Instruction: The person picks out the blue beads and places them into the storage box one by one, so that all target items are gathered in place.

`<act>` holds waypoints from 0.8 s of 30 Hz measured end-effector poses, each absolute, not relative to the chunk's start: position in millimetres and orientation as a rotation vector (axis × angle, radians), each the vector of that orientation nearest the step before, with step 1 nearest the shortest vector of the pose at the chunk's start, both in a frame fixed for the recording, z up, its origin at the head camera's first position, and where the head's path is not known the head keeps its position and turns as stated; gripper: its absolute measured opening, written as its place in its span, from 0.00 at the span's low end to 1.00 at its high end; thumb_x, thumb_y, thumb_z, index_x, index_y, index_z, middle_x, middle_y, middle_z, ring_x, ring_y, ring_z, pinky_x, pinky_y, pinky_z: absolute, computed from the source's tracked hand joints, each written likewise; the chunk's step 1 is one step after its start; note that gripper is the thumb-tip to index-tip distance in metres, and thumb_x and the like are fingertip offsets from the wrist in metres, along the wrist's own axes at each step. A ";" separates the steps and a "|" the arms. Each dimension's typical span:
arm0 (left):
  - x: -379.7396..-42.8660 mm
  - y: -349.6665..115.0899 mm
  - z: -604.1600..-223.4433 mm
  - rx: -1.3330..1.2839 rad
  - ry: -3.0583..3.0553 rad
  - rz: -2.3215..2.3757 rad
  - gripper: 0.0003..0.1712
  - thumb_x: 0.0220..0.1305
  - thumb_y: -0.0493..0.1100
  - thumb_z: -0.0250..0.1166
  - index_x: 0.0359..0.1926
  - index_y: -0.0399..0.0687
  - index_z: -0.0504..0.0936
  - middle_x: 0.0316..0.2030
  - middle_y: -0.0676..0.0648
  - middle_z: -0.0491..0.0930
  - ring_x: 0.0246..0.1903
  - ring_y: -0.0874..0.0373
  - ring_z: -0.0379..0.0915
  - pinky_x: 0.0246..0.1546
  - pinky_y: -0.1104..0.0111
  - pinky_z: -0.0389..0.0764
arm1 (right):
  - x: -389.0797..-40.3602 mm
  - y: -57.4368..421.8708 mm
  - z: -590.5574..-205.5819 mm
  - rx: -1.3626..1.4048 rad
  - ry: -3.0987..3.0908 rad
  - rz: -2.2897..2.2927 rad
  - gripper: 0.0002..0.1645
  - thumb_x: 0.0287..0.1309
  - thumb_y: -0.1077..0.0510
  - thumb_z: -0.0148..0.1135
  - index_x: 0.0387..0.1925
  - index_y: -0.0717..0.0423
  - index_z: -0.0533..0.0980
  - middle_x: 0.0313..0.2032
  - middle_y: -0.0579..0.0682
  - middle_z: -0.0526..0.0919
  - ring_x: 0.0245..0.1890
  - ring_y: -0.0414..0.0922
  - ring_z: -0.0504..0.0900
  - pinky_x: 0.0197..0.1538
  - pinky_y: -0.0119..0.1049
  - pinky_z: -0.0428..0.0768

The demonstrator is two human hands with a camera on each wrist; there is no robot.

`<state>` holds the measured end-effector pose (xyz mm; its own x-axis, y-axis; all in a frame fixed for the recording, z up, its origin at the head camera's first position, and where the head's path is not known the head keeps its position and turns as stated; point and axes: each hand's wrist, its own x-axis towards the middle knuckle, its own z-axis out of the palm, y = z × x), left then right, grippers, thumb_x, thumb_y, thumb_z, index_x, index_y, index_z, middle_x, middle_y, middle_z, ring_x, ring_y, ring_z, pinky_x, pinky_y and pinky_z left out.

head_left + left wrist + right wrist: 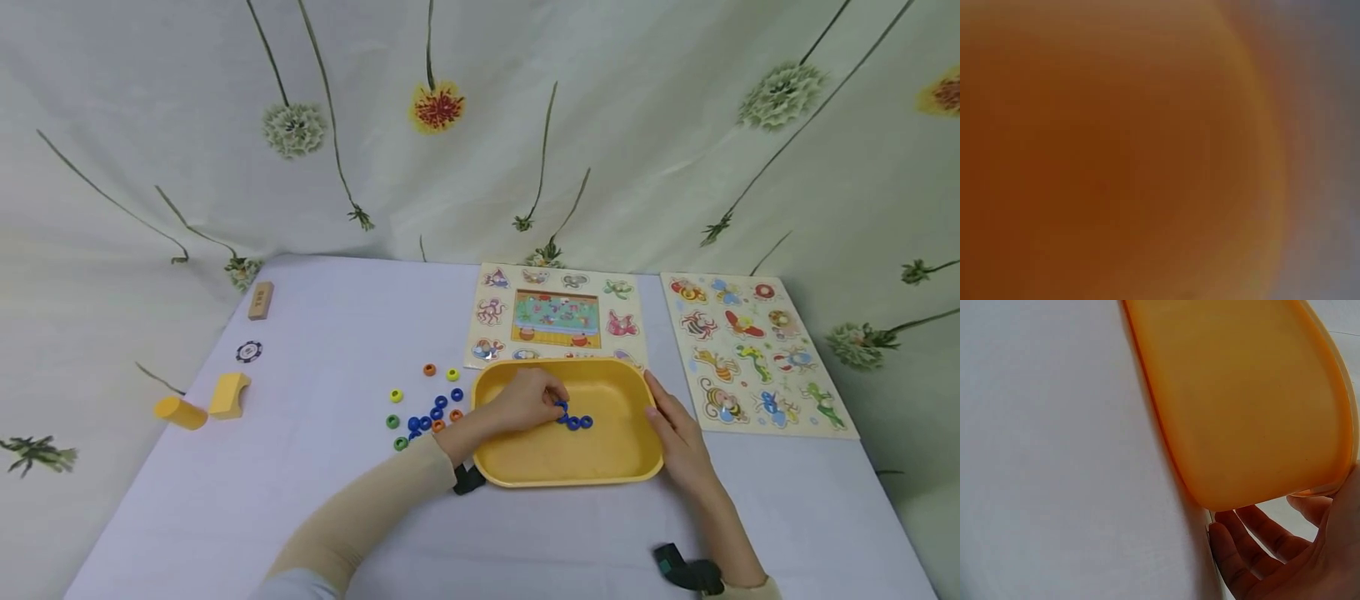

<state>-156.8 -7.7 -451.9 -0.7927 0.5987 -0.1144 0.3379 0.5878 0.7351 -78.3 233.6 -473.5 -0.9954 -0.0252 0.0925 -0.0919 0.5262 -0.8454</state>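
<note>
A yellow plastic tray stands on the table in the head view, with several blue ring beads inside. My left hand reaches in over its left side, and the bent fingertips pinch a blue bead beside the others. With my right hand I hold the tray's right end, thumb at the rim. In the right wrist view the fingers of the right hand curl along the outer wall of the tray. The left wrist view is a blur of the orange-yellow tray.
Loose blue, orange, yellow and green beads lie left of the tray, partly behind the left forearm. Behind and to the right are picture puzzle boards. Farther left are a yellow cylinder, an arch block, a chip and a wooden block.
</note>
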 end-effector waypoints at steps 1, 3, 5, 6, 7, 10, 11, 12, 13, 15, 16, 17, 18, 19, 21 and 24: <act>-157.3 -6.9 -452.4 0.748 2.464 1.044 0.08 0.50 0.40 0.65 0.34 0.46 0.82 0.26 0.56 0.78 0.25 0.69 0.71 0.28 0.80 0.73 | -78.3 233.3 -473.7 0.110 -2.680 1.495 0.27 0.65 0.51 0.41 0.65 0.38 0.55 0.62 0.48 0.62 0.61 0.47 0.61 0.53 0.12 0.54; -157.3 -6.6 -453.7 0.714 2.461 1.075 0.07 0.50 0.40 0.66 0.33 0.46 0.82 0.26 0.56 0.78 0.25 0.69 0.72 0.28 0.80 0.73 | -78.0 232.3 -473.7 0.116 -2.683 1.496 0.27 0.65 0.51 0.41 0.65 0.39 0.55 0.63 0.49 0.62 0.61 0.48 0.61 0.53 0.12 0.54; -156.6 -7.7 -453.9 0.686 2.475 1.101 0.06 0.50 0.40 0.66 0.32 0.46 0.81 0.26 0.56 0.78 0.25 0.69 0.72 0.28 0.79 0.73 | -77.9 231.8 -473.6 0.113 -2.694 1.486 0.27 0.65 0.51 0.41 0.65 0.39 0.55 0.63 0.49 0.62 0.61 0.49 0.61 0.53 0.12 0.53; -156.0 -8.2 -453.7 0.675 2.490 1.104 0.06 0.49 0.39 0.66 0.32 0.47 0.81 0.25 0.56 0.78 0.25 0.68 0.72 0.28 0.79 0.73 | -77.8 231.7 -473.2 0.116 -2.695 1.477 0.27 0.65 0.51 0.41 0.65 0.39 0.55 0.62 0.49 0.62 0.61 0.49 0.61 0.53 0.12 0.54; -155.3 -8.8 -453.7 0.666 2.508 1.101 0.06 0.49 0.39 0.66 0.32 0.47 0.81 0.25 0.56 0.78 0.25 0.68 0.71 0.28 0.79 0.73 | -78.0 232.0 -472.9 0.115 -2.695 1.471 0.27 0.65 0.51 0.41 0.65 0.38 0.55 0.62 0.49 0.62 0.60 0.49 0.62 0.53 0.12 0.54; -153.7 -8.9 -452.7 0.669 2.560 1.061 0.05 0.49 0.38 0.66 0.31 0.46 0.81 0.24 0.55 0.77 0.24 0.68 0.70 0.28 0.79 0.72 | -78.5 232.8 -471.9 0.124 -2.690 1.468 0.26 0.65 0.52 0.41 0.65 0.37 0.55 0.62 0.50 0.63 0.60 0.49 0.62 0.53 0.12 0.54; -153.2 -8.8 -452.8 0.675 2.570 1.046 0.05 0.48 0.38 0.66 0.31 0.46 0.81 0.24 0.55 0.77 0.25 0.68 0.70 0.28 0.79 0.72 | -78.7 233.1 -471.6 0.129 -2.687 1.469 0.26 0.65 0.52 0.41 0.65 0.37 0.55 0.61 0.51 0.63 0.59 0.49 0.62 0.53 0.12 0.54; -152.8 -8.6 -453.2 0.682 2.574 1.028 0.05 0.48 0.37 0.66 0.30 0.46 0.81 0.24 0.55 0.77 0.25 0.68 0.70 0.28 0.80 0.72 | -78.7 233.1 -471.5 0.134 -2.685 1.466 0.26 0.65 0.52 0.40 0.65 0.37 0.55 0.61 0.51 0.63 0.59 0.49 0.63 0.53 0.12 0.54; -152.3 -8.2 -453.7 0.686 2.567 1.021 0.05 0.48 0.36 0.65 0.30 0.46 0.81 0.25 0.55 0.77 0.25 0.68 0.70 0.28 0.80 0.72 | -78.6 233.4 -471.5 0.138 -2.687 1.466 0.27 0.65 0.52 0.40 0.65 0.37 0.54 0.61 0.52 0.63 0.59 0.49 0.62 0.53 0.12 0.54; -151.6 -7.5 -454.7 0.694 2.543 1.012 0.06 0.47 0.35 0.65 0.30 0.45 0.81 0.25 0.55 0.78 0.25 0.69 0.71 0.28 0.80 0.72 | -78.3 233.7 -471.7 0.135 -2.692 1.467 0.27 0.65 0.52 0.40 0.65 0.38 0.54 0.61 0.52 0.63 0.59 0.50 0.62 0.53 0.12 0.54; -151.3 -7.2 -455.5 0.696 2.529 1.008 0.06 0.47 0.34 0.65 0.30 0.46 0.81 0.25 0.55 0.78 0.25 0.69 0.71 0.28 0.80 0.72 | -78.1 233.7 -471.7 0.131 -2.695 1.468 0.27 0.65 0.52 0.40 0.65 0.38 0.54 0.61 0.51 0.63 0.59 0.50 0.62 0.53 0.12 0.54; -151.0 -7.0 -456.1 0.695 2.514 1.007 0.07 0.47 0.34 0.65 0.31 0.46 0.81 0.25 0.55 0.78 0.25 0.69 0.71 0.29 0.80 0.72 | -77.8 233.8 -471.7 0.125 -2.700 1.469 0.27 0.65 0.51 0.40 0.65 0.37 0.54 0.62 0.51 0.63 0.60 0.50 0.62 0.53 0.12 0.54; -150.5 -6.8 -456.1 0.698 2.503 1.004 0.07 0.47 0.34 0.64 0.31 0.46 0.81 0.25 0.55 0.78 0.25 0.68 0.71 0.29 0.80 0.73 | -77.5 233.8 -471.7 0.117 -2.702 1.472 0.26 0.65 0.51 0.40 0.65 0.37 0.54 0.62 0.50 0.63 0.60 0.50 0.62 0.53 0.12 0.53; -150.0 -6.6 -455.8 0.701 2.497 1.006 0.08 0.47 0.34 0.64 0.32 0.46 0.81 0.25 0.55 0.78 0.25 0.68 0.71 0.29 0.80 0.73 | -77.3 233.9 -471.7 0.110 -2.703 1.479 0.27 0.65 0.51 0.40 0.65 0.37 0.54 0.62 0.50 0.62 0.61 0.50 0.61 0.53 0.12 0.53; -148.0 -7.4 -453.4 0.698 2.505 1.001 0.09 0.48 0.36 0.64 0.34 0.46 0.81 0.26 0.55 0.77 0.26 0.68 0.70 0.30 0.79 0.72 | -77.0 233.6 -471.8 0.092 -2.704 1.488 0.27 0.65 0.50 0.40 0.65 0.36 0.54 0.63 0.48 0.61 0.62 0.49 0.60 0.53 0.12 0.53; -141.7 -11.1 -447.5 0.737 2.569 1.006 0.11 0.50 0.40 0.65 0.38 0.48 0.81 0.29 0.55 0.77 0.26 0.68 0.69 0.30 0.79 0.70 | -76.3 233.0 -472.3 0.081 -2.702 1.500 0.27 0.65 0.50 0.40 0.65 0.36 0.54 0.63 0.47 0.61 0.61 0.48 0.60 0.52 0.11 0.53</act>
